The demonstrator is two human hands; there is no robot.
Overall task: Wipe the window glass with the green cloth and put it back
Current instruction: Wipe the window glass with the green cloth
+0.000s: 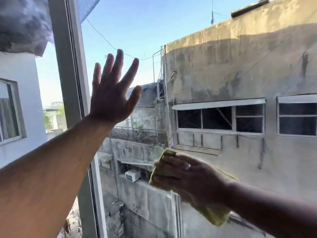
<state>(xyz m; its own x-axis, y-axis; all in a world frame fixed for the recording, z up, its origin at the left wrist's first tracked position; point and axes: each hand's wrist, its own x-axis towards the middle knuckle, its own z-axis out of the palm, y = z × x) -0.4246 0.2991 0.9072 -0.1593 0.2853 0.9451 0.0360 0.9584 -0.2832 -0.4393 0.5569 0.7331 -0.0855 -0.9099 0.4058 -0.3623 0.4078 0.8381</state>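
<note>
Two bare hands are raised to the clear window glass. The left hand is flat and open, fingers spread, beside the grey vertical window frame. Lower down, the right hand presses the folded green cloth against the pane, fingers closed over it.
</note>
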